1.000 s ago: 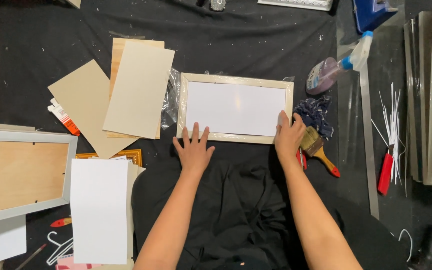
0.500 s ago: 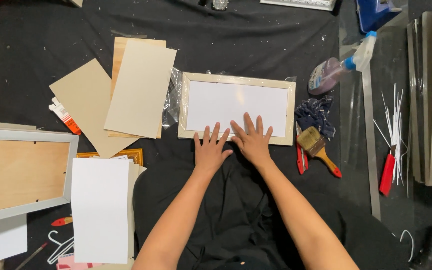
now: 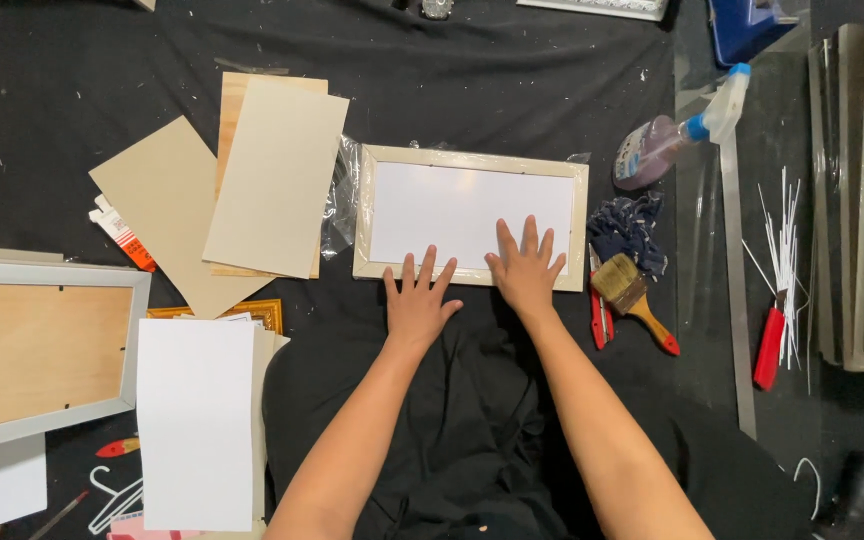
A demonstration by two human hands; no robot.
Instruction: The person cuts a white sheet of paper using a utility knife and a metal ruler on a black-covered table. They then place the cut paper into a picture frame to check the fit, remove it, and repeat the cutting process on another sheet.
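1. The picture frame sits flat in the middle of the black cloth, pale wooden border with a white panel filling it.
2. Both hands are on its near edge. The left hand lies flat with fingers spread, fingertips just over the near rail, not gripping anything.
3. The right hand is flat too, fingers fanned out onto the white panel, palm over the near rail. Open, pressing down rather than holding.
4. Just right of the frame: a crumpled dark blue rag, a paintbrush with a wooden handle, and a red cutter beside it.
5. Far right of those, a spray bottle lies on its side.
6. Further right, a bundle of thin white sticks and a red-handled tool.
7. Left of the frame, a few tan boards overlap each other, with some clear plastic wrap between them and the frame.
8. Near left: a white sheet and a bigger grey-edged frame with a wooden back.
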